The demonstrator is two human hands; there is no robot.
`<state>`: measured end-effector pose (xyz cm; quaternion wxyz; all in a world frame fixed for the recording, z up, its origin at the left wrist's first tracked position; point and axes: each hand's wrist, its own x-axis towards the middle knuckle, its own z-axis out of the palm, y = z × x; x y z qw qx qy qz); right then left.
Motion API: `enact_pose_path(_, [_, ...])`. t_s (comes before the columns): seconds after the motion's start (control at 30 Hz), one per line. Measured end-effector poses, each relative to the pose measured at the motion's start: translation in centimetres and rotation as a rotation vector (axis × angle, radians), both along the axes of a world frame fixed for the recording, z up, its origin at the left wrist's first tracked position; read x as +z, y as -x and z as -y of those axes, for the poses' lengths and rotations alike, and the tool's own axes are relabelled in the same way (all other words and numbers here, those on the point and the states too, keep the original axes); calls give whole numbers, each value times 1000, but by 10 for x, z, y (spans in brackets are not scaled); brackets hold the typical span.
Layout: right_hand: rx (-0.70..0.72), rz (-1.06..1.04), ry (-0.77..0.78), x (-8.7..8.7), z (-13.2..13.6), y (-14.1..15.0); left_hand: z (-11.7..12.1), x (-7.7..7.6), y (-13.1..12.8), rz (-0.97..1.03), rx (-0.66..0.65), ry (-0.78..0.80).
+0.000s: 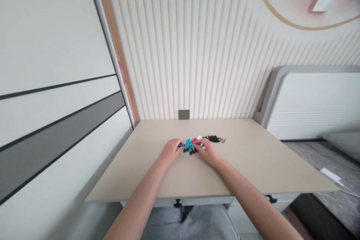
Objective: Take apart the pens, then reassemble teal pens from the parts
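Observation:
A small cluster of teal, black, red and white plastic construction pieces lies at the middle of the beige table. My left hand grips its left side, with the fingertips on a slim blue-and-black rod. My right hand comes in from the right, with its fingers on the cluster and a white piece partly hidden under them. A row of black ribbed pieces lies just beyond my right hand, ending in small grey parts.
A grey wall socket sits above the table's back edge against a ribbed wall. A white cabinet stands to the right, and a white plug with a cable lies on the grey floor. A tall white panelled wardrobe fills the left. A grey seat is below.

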<state>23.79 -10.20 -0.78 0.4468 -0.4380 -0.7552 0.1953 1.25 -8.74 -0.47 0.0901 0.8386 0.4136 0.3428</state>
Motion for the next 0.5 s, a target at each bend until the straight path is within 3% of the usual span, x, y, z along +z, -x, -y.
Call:
enact_pose_path(0.2, [42, -71, -23, -2, 1, 1, 2, 3, -4, -1, -13, 35])
enact_pose_path(0.5, [20, -86, -88, 12, 8, -3, 8, 9, -7, 57, -110, 61])
